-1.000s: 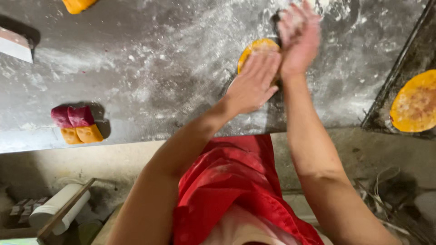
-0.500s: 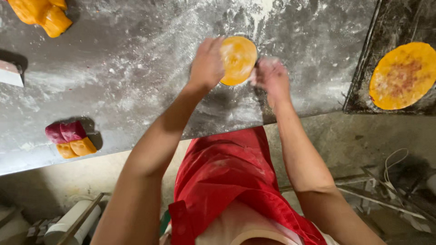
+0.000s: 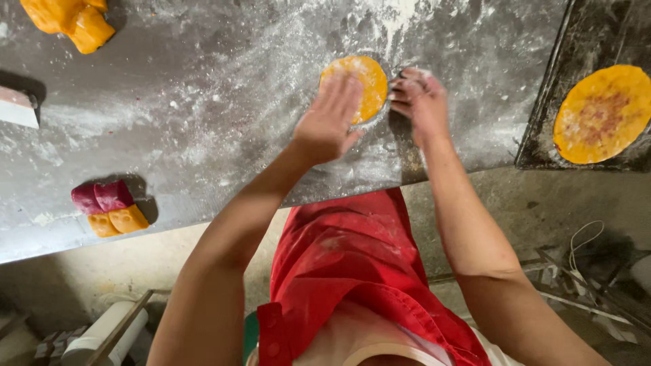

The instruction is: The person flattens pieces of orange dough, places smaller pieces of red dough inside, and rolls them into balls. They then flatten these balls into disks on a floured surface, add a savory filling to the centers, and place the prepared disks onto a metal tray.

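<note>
1. Centrally, in the upper middle of the frame, a flat round disc of orange dough [image 3: 358, 85] lies on the flour-dusted grey bench [image 3: 203, 129].
2. The left hand [image 3: 330, 122] is spread flat, its fingers [image 3: 342, 95] open and stretched out, their tips over the lower left edge of the disc; whether they press on it or hover just above cannot be told. It grips nothing.
3. The right hand [image 3: 420, 102] sits just beside the right edge of the disc, powdered white with flour. Its fingers [image 3: 407, 91] are curled loosely inward toward the dough; nothing can be seen held in them, and whether they touch the disc is unclear.
4. Loose flour [image 3: 400, 17] is scattered thickest above the disc, toward the top edge of the frame.
5. At the right of the frame a dark tray [image 3: 542, 135] holds a larger flattened orange round [image 3: 602, 114] with a reddish patch in its middle, well apart from the hands.
6. At the upper left corner lies a lump of orange dough [image 3: 68, 20].
7. At the left, near the front edge of the bench, sit small dough pieces [image 3: 108, 208]: two dark red ones touching two orange ones below them.
8. At the far left edge a pale flat scraper blade [image 3: 17, 112] is partly cut off by the frame.
9. The person's red apron [image 3: 359, 271] fills the lower middle, with both bare forearms reaching up from it to the bench.
</note>
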